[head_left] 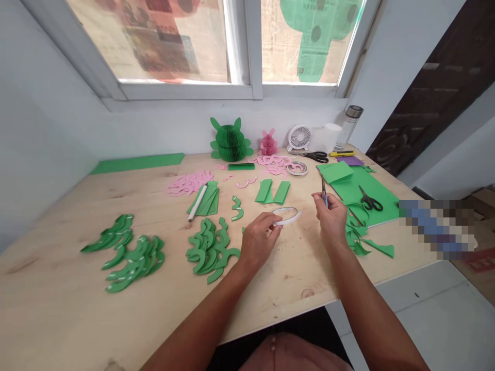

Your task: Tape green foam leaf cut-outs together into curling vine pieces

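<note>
My left hand [260,240] pinches a roll of white tape [285,216] above the table, and a short loose end sticks out at its right side. To the right, my right hand [332,220] is closed around a pair of scissors [324,191] with the narrow blades pointing up and away; its handles are mostly hidden by the fingers. Beyond the tape roll lie green paper strips [281,192]. Left of my left hand is a pile of wavy green paper cutouts [209,247], with a single curved green cutout [237,208] farther back.
More green cutouts [135,260] lie at left. A white marker [197,203] rests on green strips. Pink cutouts [189,183], a green honeycomb paper figure [231,143], and a small fan [299,137] stand farther back. Black scissors [370,200] lie on green sheets [381,211] at right, near scraps [379,248].
</note>
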A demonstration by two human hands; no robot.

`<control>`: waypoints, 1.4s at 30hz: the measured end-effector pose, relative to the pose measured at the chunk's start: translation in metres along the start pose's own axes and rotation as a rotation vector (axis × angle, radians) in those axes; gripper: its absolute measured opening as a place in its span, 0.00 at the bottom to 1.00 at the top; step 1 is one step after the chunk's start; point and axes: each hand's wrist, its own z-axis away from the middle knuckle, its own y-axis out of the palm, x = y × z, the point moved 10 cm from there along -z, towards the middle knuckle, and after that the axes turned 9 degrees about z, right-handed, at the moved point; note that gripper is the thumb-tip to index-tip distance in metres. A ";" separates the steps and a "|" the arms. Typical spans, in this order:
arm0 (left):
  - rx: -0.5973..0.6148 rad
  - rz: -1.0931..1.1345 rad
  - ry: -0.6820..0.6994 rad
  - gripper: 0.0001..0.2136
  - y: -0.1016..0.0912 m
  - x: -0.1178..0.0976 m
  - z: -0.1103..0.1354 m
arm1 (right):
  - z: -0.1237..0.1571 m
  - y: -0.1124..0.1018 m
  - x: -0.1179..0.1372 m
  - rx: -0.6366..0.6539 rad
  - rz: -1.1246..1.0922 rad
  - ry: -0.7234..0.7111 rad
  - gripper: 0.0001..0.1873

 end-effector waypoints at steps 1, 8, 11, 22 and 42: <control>0.015 -0.059 0.009 0.07 0.002 -0.001 0.001 | 0.000 0.000 0.001 -0.005 -0.012 -0.010 0.13; 0.213 -0.399 0.010 0.08 0.029 0.003 0.010 | 0.001 0.001 0.004 0.005 -0.014 -0.032 0.13; 0.313 -0.397 0.007 0.13 0.040 0.005 0.013 | 0.004 0.009 0.005 0.071 0.024 -0.030 0.14; 0.082 -0.153 -0.026 0.10 0.008 0.002 0.001 | 0.023 0.049 0.011 0.437 0.158 -0.083 0.15; -0.281 -0.217 -0.072 0.10 -0.059 0.010 -0.011 | 0.034 0.066 0.004 0.590 0.188 -0.098 0.14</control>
